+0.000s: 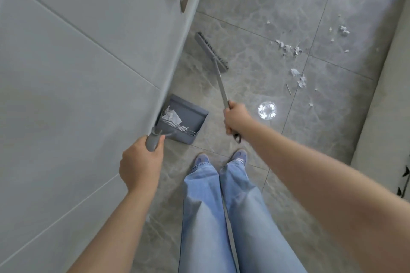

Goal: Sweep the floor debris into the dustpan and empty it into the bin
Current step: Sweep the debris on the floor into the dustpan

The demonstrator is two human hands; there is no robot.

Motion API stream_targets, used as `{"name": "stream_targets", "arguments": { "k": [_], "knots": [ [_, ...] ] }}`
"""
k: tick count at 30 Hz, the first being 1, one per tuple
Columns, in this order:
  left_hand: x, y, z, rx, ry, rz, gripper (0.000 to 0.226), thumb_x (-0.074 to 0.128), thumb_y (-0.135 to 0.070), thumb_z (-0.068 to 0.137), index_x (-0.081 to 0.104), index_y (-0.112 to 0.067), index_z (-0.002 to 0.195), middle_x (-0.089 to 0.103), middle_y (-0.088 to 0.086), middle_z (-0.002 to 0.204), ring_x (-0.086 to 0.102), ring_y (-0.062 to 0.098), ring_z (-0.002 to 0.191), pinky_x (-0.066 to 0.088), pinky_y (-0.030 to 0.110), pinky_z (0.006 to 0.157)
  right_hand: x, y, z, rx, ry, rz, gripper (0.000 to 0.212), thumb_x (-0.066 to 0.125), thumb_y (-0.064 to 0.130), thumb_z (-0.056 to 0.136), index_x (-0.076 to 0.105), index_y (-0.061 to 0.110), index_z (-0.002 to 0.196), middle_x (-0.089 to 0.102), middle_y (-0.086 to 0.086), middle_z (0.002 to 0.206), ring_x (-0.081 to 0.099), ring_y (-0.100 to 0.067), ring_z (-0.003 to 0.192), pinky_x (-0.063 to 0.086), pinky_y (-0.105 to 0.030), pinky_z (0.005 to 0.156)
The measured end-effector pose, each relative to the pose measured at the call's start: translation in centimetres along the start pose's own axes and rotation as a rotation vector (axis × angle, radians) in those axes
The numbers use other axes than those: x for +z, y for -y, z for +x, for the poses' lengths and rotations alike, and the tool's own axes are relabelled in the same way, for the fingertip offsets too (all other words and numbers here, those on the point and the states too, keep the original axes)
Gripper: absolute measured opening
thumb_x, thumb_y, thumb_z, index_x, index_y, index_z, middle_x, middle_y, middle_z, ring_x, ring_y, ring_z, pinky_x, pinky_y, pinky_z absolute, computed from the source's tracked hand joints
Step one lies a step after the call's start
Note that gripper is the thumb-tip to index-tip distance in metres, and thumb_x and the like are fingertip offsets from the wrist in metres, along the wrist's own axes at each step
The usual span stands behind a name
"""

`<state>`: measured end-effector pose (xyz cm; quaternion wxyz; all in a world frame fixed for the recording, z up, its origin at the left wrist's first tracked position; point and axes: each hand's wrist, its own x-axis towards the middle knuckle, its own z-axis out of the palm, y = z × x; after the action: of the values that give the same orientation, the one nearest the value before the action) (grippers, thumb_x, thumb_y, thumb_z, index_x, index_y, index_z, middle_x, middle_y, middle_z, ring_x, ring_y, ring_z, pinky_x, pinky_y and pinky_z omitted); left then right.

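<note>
grey marble-look floor tiles (255, 28) were littered with featherlight paper scraps (298, 78) right of the broom head (211, 50), right hand (235, 118) gripping its stiff broom handle (221, 85) low, left hand (142, 165) clutching the dustpan handle (153, 139), dustpan (187, 120) by the wall.

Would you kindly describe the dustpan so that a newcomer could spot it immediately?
Follow the pale cabinet down to its bottom corner on the grey tiled floor. There sits the dustpan, its handle gripped by the left hand. Unlike the long-handled broom nearby, it is a flat blue-grey tray already holding white paper scraps.
</note>
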<state>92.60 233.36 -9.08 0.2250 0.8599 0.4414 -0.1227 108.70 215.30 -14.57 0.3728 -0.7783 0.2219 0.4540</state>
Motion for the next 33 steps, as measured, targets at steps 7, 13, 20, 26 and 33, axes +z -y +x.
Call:
{"name": "stream_targets", "arguments": {
  "k": [7,13,20,26,33],
  "knots": [
    [0.8,2.1,0.0,-0.041,-0.012,-0.024,0.043,0.059,-0.052,0.089,0.058,-0.013,0.07,0.054,0.002,0.059,0.048,0.033,0.061,0.037,0.032,0.056,1.5,-0.1,0.8,0.111,0.079,-0.19,0.043,0.028,-0.002,0.092,0.043,0.001,0.132,0.049,-0.013,0.065,0.043,-0.02,0.041,0.047,-0.032,0.052],
    [1.2,1.6,-0.7,-0.023,0.05,-0.096,0.043,0.059,-0.051,0.089,0.056,-0.014,0.068,0.061,0.008,0.065,0.056,0.036,0.067,0.045,0.035,0.057,5.2,-6.1,-7.8,0.219,0.219,0.125,0.041,0.03,0.004,0.096,0.046,0.006,0.134,0.037,-0.005,0.06,0.032,-0.014,0.042,0.031,-0.02,0.037],
    [0.1,0.4,-1.2,0.021,0.108,-0.112,0.044,0.061,-0.051,0.088,0.056,-0.011,0.069,0.057,0.003,0.062,0.056,0.037,0.069,0.046,0.035,0.058,3.7,-9.4,-12.1,0.214,0.115,0.461,0.037,0.035,0.011,0.093,0.052,0.031,0.119,0.034,-0.003,0.055,0.03,-0.014,0.038,0.026,-0.02,0.039],
    [1.8,-5.2,-1.0,0.21,0.14,-0.017,0.044,0.06,-0.054,0.087,0.061,-0.012,0.076,0.067,0.012,0.078,0.06,0.039,0.079,0.045,0.035,0.06,-3.1,-9.2,-8.2,0.12,-0.07,0.219,0.02,0.036,0.009,0.094,0.053,0.017,0.101,0.043,-0.009,0.057,0.04,-0.021,0.042,0.035,-0.022,0.038],
    [5.8,-12.3,-2.4,0.365,0.242,0.122,0.042,0.059,-0.054,0.087,0.061,-0.013,0.079,0.059,0.006,0.07,0.054,0.033,0.07,0.038,0.031,0.057,-9.1,-12.7,-5.7,0.271,0.021,0.119,0.023,0.033,0.011,0.093,0.047,0.014,0.111,0.046,-0.01,0.055,0.042,-0.02,0.041,0.032,-0.019,0.036]
  ]
}}
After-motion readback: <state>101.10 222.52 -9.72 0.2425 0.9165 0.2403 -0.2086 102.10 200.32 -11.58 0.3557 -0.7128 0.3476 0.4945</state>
